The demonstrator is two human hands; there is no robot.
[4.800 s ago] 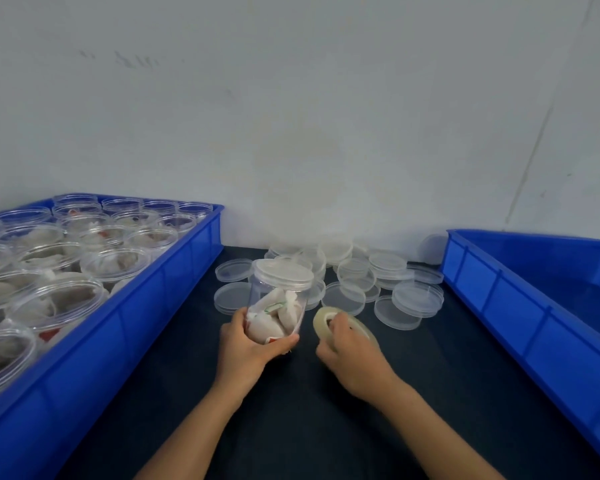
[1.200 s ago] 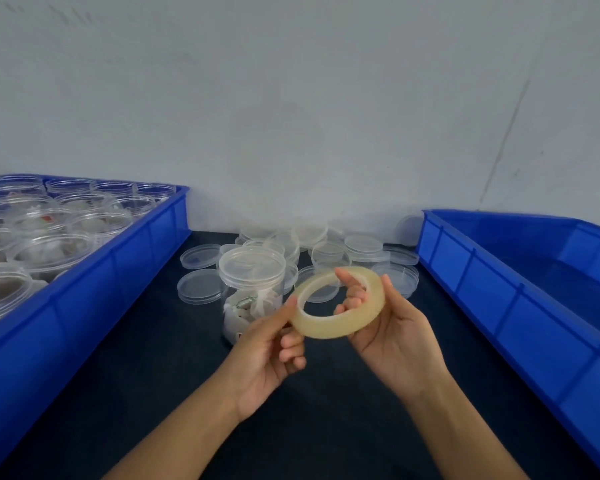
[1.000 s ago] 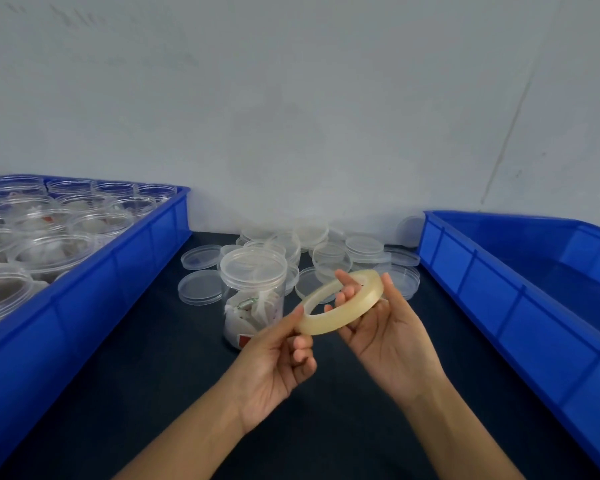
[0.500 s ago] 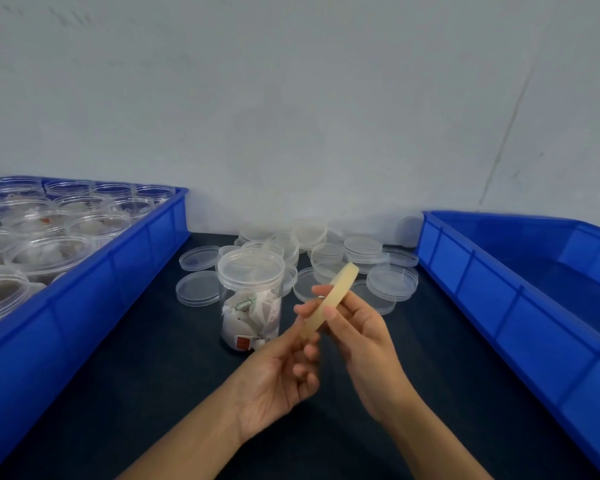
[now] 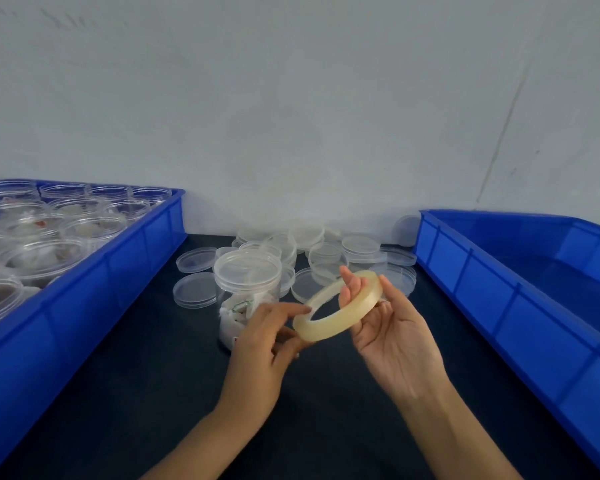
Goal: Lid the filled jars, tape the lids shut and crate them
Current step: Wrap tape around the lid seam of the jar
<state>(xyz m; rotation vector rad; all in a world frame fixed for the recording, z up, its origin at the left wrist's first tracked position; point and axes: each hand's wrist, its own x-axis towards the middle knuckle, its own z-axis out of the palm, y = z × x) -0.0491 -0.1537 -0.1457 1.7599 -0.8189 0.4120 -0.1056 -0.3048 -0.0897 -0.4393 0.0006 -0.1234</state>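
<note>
A clear jar (image 5: 246,289) with a lid on top stands upright on the dark table, holding white packets. In front of it, above the table, is a roll of clear yellowish tape (image 5: 340,306). My right hand (image 5: 392,337) grips the roll, fingers through its hole and thumb on the outer rim. My left hand (image 5: 267,344) pinches the roll's near-left edge with thumb and fingertips. The left hand hides the jar's lower right part.
A blue crate (image 5: 84,306) on the left holds several open filled jars. Another blue crate (image 5: 520,306) stands on the right, nothing visible inside. Several loose clear lids (image 5: 326,252) lie piled against the wall behind the jar.
The tape roll has turned from edge-on back to showing its ring face. My left fingers have shifted onto its near-left edge. The jar has not moved since the hands left it.
</note>
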